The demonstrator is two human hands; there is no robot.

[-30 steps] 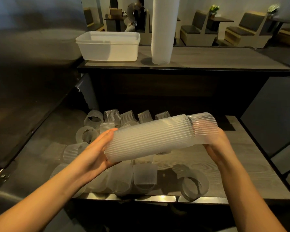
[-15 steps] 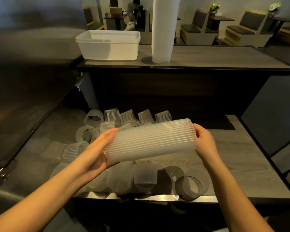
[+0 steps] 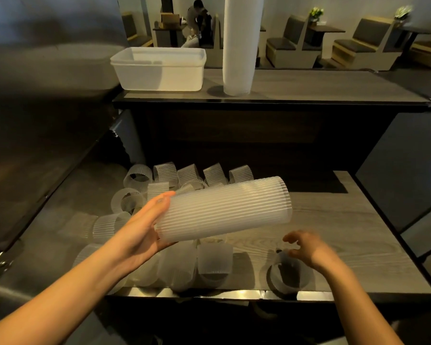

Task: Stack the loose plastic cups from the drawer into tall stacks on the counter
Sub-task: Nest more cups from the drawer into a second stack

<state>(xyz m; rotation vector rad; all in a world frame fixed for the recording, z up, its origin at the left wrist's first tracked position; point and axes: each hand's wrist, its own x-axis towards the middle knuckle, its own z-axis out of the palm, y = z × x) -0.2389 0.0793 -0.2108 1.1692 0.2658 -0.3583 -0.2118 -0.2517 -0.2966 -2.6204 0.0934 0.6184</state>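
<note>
Frosted ribbed cup stack (image 3: 224, 210) horizontal, left hand (image 3: 144, 227) gripping end; right hand (image 3: 306, 247) loosely spread.

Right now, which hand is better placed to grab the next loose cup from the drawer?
The right hand: it holds nothing and hovers just above a loose cup at the front right of the drawer. The left hand is busy gripping one end of the cup stack.

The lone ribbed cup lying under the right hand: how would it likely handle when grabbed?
Probably very light: the ribbed cup is thin, translucent plastic. It lies on its side on the drawer floor, so a nudge would likely roll it. Its ribs should give the right hand decent grip, though the wall may flex.
</note>
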